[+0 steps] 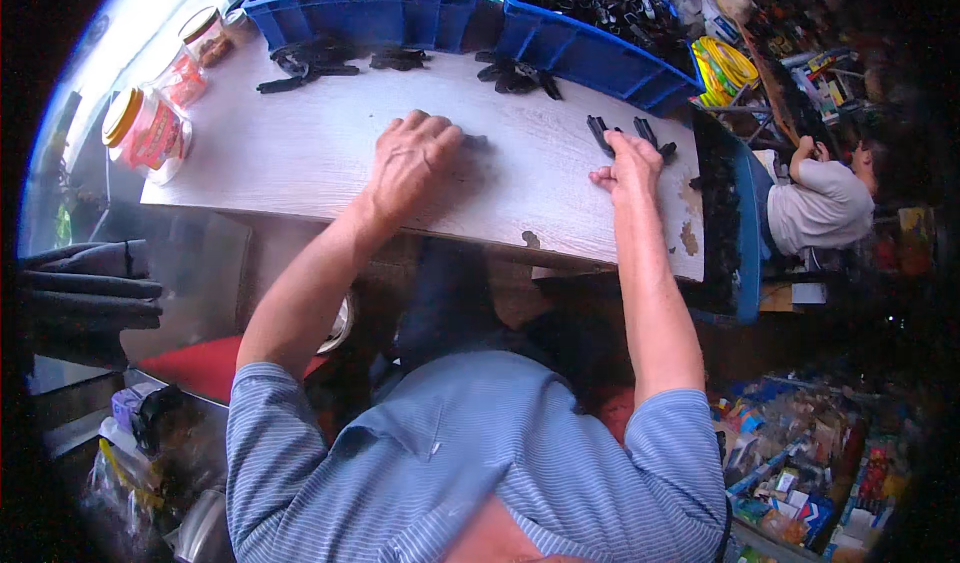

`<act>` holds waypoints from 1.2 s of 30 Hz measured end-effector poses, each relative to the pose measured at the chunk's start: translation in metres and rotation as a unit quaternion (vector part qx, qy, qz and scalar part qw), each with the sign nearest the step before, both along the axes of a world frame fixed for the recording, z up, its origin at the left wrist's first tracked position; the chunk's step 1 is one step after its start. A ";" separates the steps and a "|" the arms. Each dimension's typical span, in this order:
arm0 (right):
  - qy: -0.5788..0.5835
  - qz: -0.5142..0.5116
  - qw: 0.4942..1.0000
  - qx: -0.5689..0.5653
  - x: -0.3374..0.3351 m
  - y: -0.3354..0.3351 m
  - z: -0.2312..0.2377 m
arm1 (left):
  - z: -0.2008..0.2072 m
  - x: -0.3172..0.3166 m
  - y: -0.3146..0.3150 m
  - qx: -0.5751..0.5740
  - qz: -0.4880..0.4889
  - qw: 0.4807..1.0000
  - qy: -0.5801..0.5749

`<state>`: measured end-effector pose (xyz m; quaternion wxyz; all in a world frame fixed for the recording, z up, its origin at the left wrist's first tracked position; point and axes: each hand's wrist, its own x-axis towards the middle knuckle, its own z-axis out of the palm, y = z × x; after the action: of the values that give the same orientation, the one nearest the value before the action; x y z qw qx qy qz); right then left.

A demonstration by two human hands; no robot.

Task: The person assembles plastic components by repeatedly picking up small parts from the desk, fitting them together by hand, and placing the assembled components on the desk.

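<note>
My left hand point(415, 158) is closed over the middle of the white tabletop, knuckles up. A small dark piece point(475, 143) shows at its right side, blurred; the rest of it is hidden by the fingers. Farther right, my right hand point(634, 166) reaches forward, its thumb apart from the stretched forefinger. Its fingertips are at a few slim black pieces point(655, 138), which look like plastic clips; their exact kind cannot be made out. Three small heaps of similar black parts lie along the far side: a left heap point(305, 65), a middle heap point(399, 59) and a right heap point(518, 75).
Two blue crates, one left point(370, 18) and one right point(600, 48), filled with black parts, border the table point(300, 153) at the back. Lidded jars point(150, 138) stand at its left edge. Another person point(820, 203) sits at the right, beyond a blue bin point(748, 233).
</note>
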<state>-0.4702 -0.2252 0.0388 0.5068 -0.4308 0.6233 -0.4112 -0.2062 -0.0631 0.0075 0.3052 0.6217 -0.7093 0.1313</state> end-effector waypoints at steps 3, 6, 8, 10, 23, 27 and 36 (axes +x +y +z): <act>0.004 -0.013 1.000 0.001 0.006 -0.008 0.006 | 0.010 -0.024 0.001 -0.002 -0.013 0.999 0.044; 0.045 0.037 0.998 -0.019 0.030 -0.009 0.010 | 0.011 -0.028 -0.002 0.097 -0.011 0.995 0.023; 0.047 0.059 0.997 -0.009 0.043 -0.016 0.008 | 0.012 -0.030 -0.003 0.104 -0.004 0.994 0.040; 0.094 0.115 0.989 -0.012 0.059 -0.023 0.006 | 0.012 -0.030 -0.004 0.101 0.000 0.994 0.044; 0.138 0.108 0.985 -0.003 0.069 -0.024 0.003 | 0.012 -0.023 -0.009 -0.075 0.029 0.982 0.169; 0.042 0.175 0.984 0.011 0.051 0.008 0.003 | 0.011 -0.022 0.000 -0.054 0.044 0.932 0.355; -0.145 0.329 0.933 -0.012 0.066 0.090 0.001 | 0.014 -0.049 -0.007 0.156 -0.038 0.744 0.649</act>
<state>-0.4042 -0.1356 0.0399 0.6934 -0.5536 0.3616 -0.2863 -0.2556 -0.0704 0.0220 0.5951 0.5685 -0.3733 -0.4281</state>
